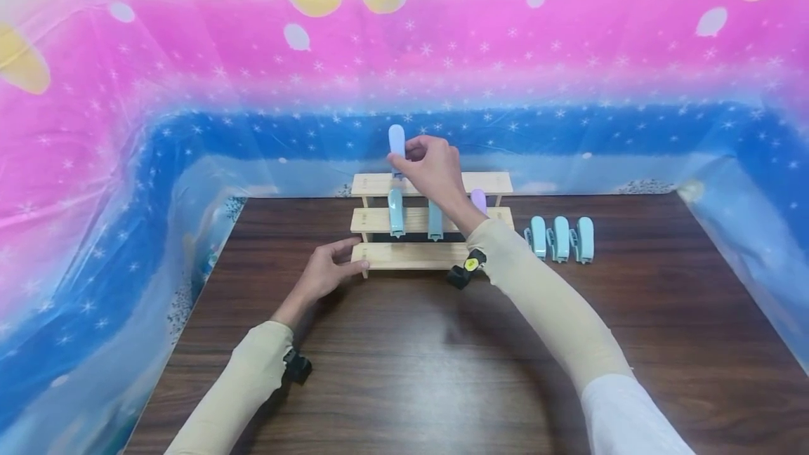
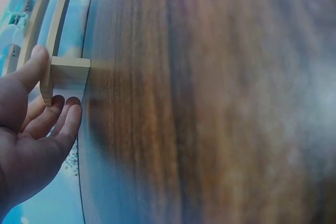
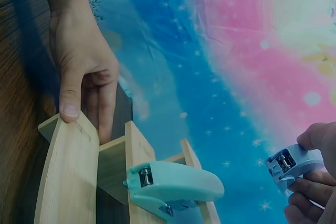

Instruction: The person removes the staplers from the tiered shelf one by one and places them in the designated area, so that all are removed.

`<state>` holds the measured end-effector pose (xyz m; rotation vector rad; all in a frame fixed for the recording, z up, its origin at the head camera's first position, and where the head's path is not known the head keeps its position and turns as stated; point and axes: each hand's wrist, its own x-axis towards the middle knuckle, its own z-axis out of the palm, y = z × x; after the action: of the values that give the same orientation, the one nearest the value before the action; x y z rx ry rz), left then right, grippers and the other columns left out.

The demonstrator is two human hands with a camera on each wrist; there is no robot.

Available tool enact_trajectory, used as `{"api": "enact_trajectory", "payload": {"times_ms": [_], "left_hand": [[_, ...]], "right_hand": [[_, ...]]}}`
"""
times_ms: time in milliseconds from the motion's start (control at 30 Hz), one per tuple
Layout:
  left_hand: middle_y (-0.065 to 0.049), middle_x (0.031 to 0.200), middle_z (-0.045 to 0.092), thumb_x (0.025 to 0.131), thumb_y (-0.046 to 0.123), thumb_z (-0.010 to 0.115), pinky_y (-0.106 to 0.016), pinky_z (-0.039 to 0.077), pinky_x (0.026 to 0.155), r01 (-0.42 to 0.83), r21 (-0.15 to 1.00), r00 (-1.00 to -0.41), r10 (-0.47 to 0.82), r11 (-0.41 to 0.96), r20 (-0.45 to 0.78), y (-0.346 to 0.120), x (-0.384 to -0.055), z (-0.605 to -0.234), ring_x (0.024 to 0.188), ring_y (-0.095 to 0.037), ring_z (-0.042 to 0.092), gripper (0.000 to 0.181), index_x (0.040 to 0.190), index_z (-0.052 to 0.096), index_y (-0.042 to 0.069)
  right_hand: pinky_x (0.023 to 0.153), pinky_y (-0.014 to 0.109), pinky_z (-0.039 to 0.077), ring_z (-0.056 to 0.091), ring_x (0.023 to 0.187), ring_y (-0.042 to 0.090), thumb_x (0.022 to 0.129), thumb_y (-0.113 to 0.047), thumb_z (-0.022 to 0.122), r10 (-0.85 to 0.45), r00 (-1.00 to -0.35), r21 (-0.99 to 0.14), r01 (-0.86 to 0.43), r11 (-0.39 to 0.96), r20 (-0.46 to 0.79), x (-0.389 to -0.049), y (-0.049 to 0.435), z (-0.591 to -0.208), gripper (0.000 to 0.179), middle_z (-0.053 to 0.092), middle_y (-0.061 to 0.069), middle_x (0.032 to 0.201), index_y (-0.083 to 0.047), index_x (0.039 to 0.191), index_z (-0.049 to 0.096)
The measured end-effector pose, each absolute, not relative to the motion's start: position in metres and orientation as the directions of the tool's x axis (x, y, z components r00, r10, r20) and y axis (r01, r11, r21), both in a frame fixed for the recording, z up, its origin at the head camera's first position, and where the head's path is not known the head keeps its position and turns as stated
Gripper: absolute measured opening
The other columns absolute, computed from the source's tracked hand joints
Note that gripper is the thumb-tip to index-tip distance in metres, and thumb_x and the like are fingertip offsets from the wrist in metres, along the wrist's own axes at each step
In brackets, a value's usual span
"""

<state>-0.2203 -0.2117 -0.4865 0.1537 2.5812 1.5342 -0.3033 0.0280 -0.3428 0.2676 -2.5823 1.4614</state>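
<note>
Left hand (image 1: 325,269) grips the stepped pale-wood rack (image 1: 411,255) — presumably for stability; right hand (image 1: 437,170) pinches a rounded pale-blue plastic clip (image 1: 396,139) upright.

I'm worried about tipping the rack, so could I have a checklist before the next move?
1. Rack steadied: ok, the left hand grips its bottom shelf's left end.
2. Blue stapler held: ok, pinched in the right hand.
3. Blue stapler resting on the rack: not ok, the right wrist view shows it apart.
4. Purple stapler well seated: cannot tell, the right arm hides its lower part.
5. All staplers on the rack: not ok, three teal staplers are on the table to its right.
</note>
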Motion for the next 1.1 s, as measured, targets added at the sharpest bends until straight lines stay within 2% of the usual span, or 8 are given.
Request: {"api": "enact_trajectory", "payload": {"times_ms": [333,800,1100], "left_hand": [[-0.018,0.145,0.058,0.093,0.033,0.078,-0.047,0.053,0.102,0.022,0.883,-0.985,0.164,0.469,-0.062,-0.21,-0.22,-0.487,0.131,-0.034,0.058,0.067,0.15,0.052,0.007],[-0.019,0.144,0.058,0.093,0.035,0.078,-0.048,0.053,0.102,0.022,0.883,-0.985,0.163,0.468,-0.062,-0.212,-0.221,-0.489,0.13,-0.035,0.059,0.068,0.15,0.052,0.008],[-0.02,0.144,0.058,0.093,0.031,0.078,-0.048,0.053,0.103,0.014,0.884,-0.984,0.163,0.468,-0.07,-0.21,-0.222,-0.487,0.131,-0.035,0.058,0.067,0.15,0.051,0.007]], "right_hand": [[0.078,0.026,0.058,0.07,0.091,0.01,0.086,-0.043,0.081,-0.048,-0.962,-0.837,-0.259,0.483,0.269,-0.294,0.056,-0.335,0.045,0.077,0.001,0.101,-0.011,0.118,0.074],[0.078,0.032,0.06,0.071,0.094,0.014,0.089,-0.038,0.079,-0.008,-0.943,-0.814,-0.29,0.504,0.332,-0.285,0.099,-0.335,0.04,0.077,0.004,0.106,-0.011,0.118,0.075],[0.078,0.033,0.059,0.071,0.093,0.014,0.088,-0.042,0.078,0.011,-0.939,-0.8,-0.286,0.527,0.343,-0.281,0.128,-0.338,0.041,0.077,0.004,0.104,-0.012,0.116,0.076]]}}
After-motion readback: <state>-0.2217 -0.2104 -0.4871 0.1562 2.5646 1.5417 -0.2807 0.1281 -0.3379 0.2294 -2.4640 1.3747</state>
